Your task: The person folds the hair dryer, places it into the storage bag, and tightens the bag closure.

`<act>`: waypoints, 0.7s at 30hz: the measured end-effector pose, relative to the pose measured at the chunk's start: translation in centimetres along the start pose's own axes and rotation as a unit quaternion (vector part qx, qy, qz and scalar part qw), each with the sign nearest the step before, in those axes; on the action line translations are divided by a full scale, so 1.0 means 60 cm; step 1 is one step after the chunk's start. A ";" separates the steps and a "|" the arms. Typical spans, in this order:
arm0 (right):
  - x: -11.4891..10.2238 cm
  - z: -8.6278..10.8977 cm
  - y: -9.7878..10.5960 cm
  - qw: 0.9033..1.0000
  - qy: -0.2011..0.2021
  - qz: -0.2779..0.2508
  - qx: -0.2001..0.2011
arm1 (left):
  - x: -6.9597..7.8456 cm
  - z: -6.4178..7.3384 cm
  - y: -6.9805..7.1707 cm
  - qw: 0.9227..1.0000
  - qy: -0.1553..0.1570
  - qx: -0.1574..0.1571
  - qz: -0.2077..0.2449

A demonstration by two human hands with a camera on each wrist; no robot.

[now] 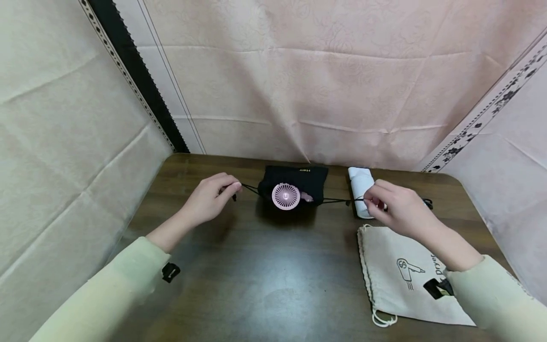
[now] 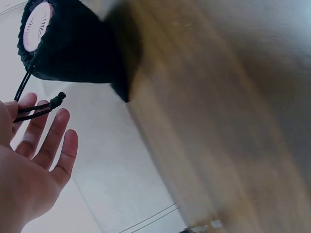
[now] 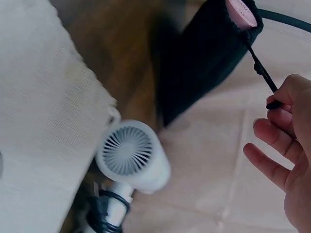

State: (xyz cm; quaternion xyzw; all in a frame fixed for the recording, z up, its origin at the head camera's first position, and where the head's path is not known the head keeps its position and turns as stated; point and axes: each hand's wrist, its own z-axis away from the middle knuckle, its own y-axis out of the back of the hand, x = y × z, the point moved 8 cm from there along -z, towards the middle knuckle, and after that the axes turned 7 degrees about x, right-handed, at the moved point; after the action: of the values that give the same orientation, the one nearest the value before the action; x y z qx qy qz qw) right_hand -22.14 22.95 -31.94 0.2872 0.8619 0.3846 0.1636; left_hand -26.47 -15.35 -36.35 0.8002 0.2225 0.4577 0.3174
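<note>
A black drawstring bag (image 1: 295, 178) is held up near the back of the table. Inside its gathered mouth sits a small pink fan (image 1: 286, 196) with a round slotted grille; the rest of it is hidden by the cloth. On the left, my left hand (image 1: 215, 197) pinches one black drawstring (image 2: 36, 112) between thumb and index finger, the other fingers spread loose. My right hand (image 1: 397, 209) pinches the opposite drawstring (image 3: 262, 73) by its end. Both cords run taut out to the sides from the bag's mouth.
A white hair dryer (image 3: 133, 155) with a dark wound cord lies at the back right. In front of it lies a cream drawstring pouch (image 1: 386, 289) printed with a dryer drawing, partly under my right forearm. Pale cloth (image 1: 299, 95) hangs behind the wooden table (image 1: 256, 280).
</note>
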 end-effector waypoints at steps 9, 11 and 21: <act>0.031 -0.004 0.045 0.998 -0.033 0.025 0.038 | 0.012 -0.011 0.031 1.000 0.022 0.012 0.017; 0.036 0.006 0.044 0.998 -0.041 0.026 0.029 | 0.004 -0.005 0.029 1.000 0.025 0.004 0.010; 0.056 0.055 0.040 0.997 -0.060 0.039 0.002 | -0.042 0.045 0.032 1.000 0.021 -0.008 -0.016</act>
State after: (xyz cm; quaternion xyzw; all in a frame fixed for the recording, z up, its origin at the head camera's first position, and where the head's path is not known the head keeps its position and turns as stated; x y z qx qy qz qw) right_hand -22.25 28.21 -32.49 0.3431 0.8395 0.3713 0.1992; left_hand -25.19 -19.12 -37.51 0.7839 0.2388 0.4712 0.3263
